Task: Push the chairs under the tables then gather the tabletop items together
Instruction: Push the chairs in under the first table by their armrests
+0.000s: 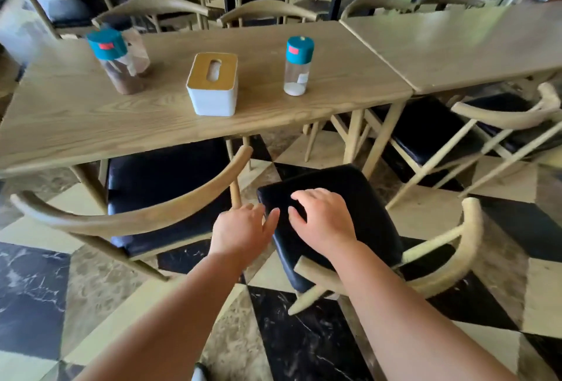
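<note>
Table [91, 125] holds brown-filled jar [117, 64]; white-powder jar [296, 66].

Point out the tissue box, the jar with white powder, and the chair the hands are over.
tissue box [213, 98]: head view, white front wall.
white-powder jar [296, 72]: head view, clear body.
pulled-out chair [359, 198]: head view, black seat cushion.

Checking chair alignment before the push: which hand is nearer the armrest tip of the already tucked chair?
Left. The left hand sits right beside the tucked chair's armrest post; the right hand is over the angled chair's seat.
</note>
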